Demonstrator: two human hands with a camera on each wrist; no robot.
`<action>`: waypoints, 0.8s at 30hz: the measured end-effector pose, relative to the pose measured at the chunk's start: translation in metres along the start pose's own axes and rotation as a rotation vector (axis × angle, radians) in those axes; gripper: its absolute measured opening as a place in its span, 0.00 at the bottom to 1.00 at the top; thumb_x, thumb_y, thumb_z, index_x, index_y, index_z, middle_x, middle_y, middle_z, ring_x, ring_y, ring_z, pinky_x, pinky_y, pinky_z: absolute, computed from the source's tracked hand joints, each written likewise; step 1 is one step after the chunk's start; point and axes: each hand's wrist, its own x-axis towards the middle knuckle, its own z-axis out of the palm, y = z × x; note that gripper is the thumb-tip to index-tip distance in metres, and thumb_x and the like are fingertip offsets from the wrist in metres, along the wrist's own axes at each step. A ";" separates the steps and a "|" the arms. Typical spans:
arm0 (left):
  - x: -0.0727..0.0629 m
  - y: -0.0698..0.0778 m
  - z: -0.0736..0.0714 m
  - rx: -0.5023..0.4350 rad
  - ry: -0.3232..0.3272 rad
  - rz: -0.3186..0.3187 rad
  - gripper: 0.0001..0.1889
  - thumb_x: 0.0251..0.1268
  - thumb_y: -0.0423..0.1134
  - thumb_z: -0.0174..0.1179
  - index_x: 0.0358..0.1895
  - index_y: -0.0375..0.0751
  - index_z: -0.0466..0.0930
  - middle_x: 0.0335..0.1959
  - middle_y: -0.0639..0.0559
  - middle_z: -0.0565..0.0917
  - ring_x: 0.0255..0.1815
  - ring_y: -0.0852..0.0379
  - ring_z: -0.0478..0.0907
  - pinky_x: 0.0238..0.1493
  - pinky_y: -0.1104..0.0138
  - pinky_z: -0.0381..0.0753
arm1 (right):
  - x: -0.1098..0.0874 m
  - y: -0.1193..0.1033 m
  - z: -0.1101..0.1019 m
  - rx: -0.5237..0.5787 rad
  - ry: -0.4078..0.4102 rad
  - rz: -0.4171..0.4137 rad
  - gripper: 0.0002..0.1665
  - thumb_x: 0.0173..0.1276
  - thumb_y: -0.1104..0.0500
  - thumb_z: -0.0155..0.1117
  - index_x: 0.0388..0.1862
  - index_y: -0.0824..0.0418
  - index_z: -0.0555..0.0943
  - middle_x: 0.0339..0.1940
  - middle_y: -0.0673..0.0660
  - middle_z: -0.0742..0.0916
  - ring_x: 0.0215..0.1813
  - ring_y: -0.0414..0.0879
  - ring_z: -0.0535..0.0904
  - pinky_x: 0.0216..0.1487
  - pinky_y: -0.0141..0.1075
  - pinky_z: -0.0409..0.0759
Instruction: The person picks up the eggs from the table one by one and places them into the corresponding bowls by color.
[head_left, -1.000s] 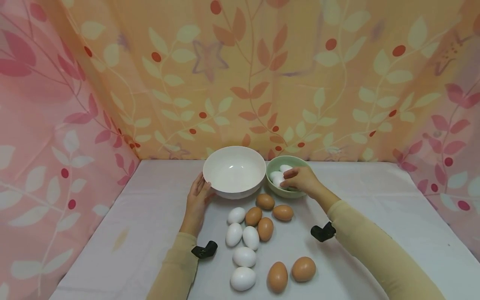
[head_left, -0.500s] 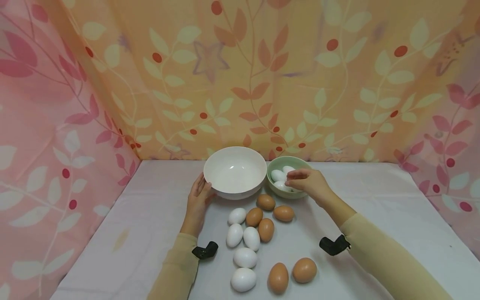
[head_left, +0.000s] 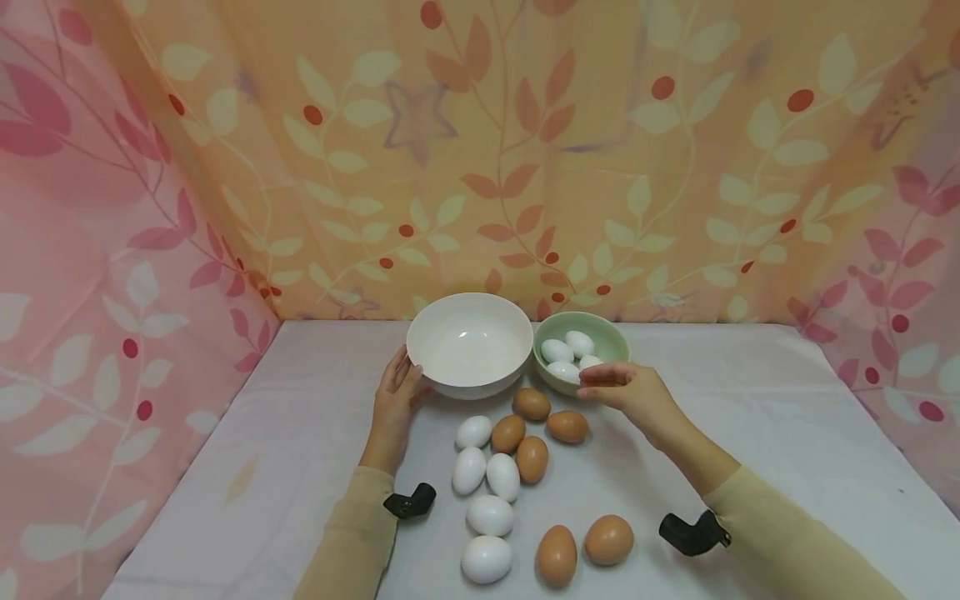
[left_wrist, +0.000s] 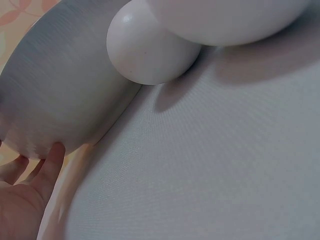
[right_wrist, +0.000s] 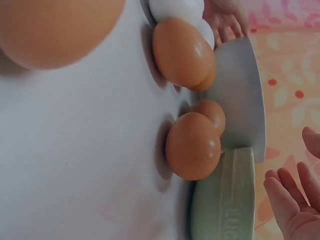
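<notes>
The left hand (head_left: pixel 394 407) rests against the left side of a big white bowl (head_left: pixel 468 354); in the left wrist view its fingertips touch the bowl's outer wall. Beside that bowl stands a smaller green bowl (head_left: pixel 619 343) with several white eggs (head_left: pixel 557 351) inside. Over the green bowl's front right rim, the right hand (head_left: pixel 633 398) hovers with straight fingers and nothing in them. The right wrist view shows the same right hand (right_wrist: pixel 295 205) above the bowl's rim, thumb apart from the fingers. Nothing lies inside the white bowl.
In front of the bowls, several brown eggs (head_left: pixel 532 459) and several white eggs (head_left: pixel 490 516) lie loose on a white-covered table (head_left: pixel 750 400). Two more brown eggs (head_left: pixel 608 540) sit nearer the front. A patterned orange curtain (head_left: pixel 480 167) hangs close behind the bowls.
The right hand has drawn back from inside the green bowl toward its front right edge, leaving a white egg there and uncovering the eggs. The left hand has stayed at the white bowl.
</notes>
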 end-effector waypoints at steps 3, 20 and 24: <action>0.000 0.000 0.000 0.001 -0.001 -0.003 0.35 0.72 0.50 0.59 0.78 0.56 0.56 0.81 0.55 0.56 0.78 0.56 0.60 0.73 0.51 0.70 | -0.005 0.003 0.000 -0.005 -0.010 -0.002 0.29 0.62 0.53 0.74 0.58 0.66 0.81 0.55 0.59 0.88 0.48 0.30 0.81 0.53 0.24 0.77; 0.001 -0.001 -0.001 -0.003 0.001 0.000 0.34 0.72 0.49 0.59 0.78 0.56 0.57 0.80 0.55 0.57 0.76 0.57 0.62 0.72 0.52 0.71 | -0.014 0.024 0.005 -0.050 -0.027 0.073 0.29 0.63 0.51 0.73 0.60 0.64 0.81 0.58 0.60 0.86 0.59 0.45 0.82 0.67 0.48 0.76; 0.001 -0.001 -0.001 -0.001 0.002 0.000 0.34 0.72 0.49 0.59 0.78 0.56 0.57 0.80 0.56 0.57 0.77 0.57 0.62 0.72 0.52 0.71 | -0.015 0.027 0.008 -0.043 -0.027 0.080 0.30 0.64 0.51 0.72 0.61 0.64 0.80 0.58 0.60 0.86 0.58 0.44 0.82 0.65 0.43 0.78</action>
